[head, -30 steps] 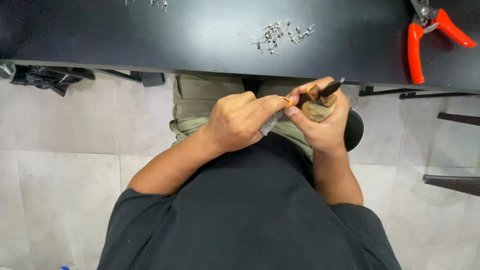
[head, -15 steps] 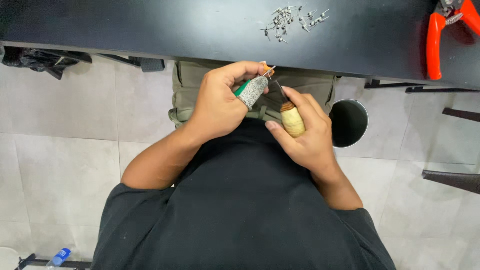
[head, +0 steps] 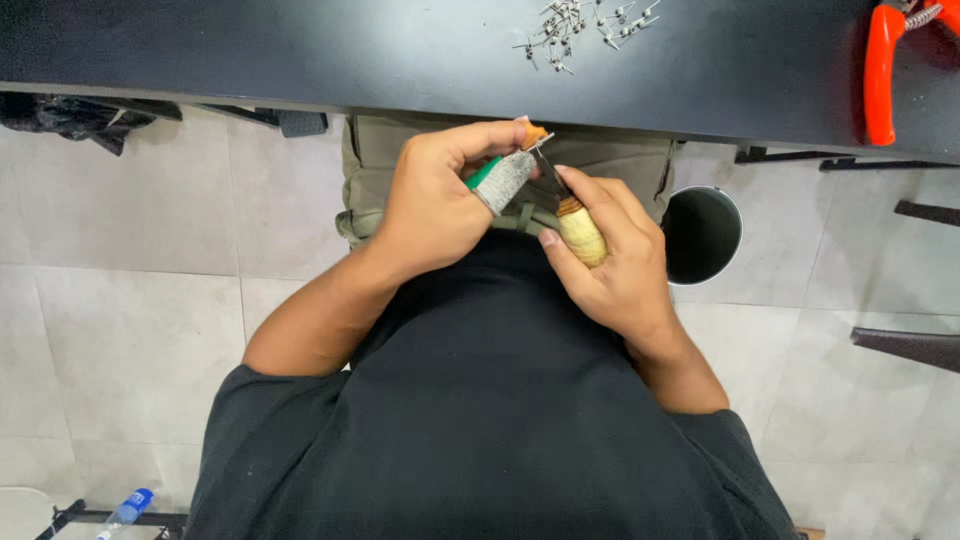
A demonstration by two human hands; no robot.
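My left hand (head: 435,200) grips a small piece with a grey wrapped end, a green part and an orange tip (head: 505,172), held over my lap just below the black table's edge. My right hand (head: 615,270) holds a knife by its pale wooden handle (head: 582,233). The thin blade (head: 548,170) points up and touches the orange tip of the piece. Both hands are close together, thumbs nearly meeting.
A black table (head: 300,50) spans the top, with a heap of small metal parts (head: 585,22) and red-handled pliers (head: 885,60) at its right. A round black stool seat (head: 703,235) stands right of my leg. Tiled floor lies below, a blue-capped bottle (head: 128,503) bottom left.
The view has shifted down slightly. Both hands have lowered from the table edge toward my lap, and the knife blade now rests against the piece's orange tip.
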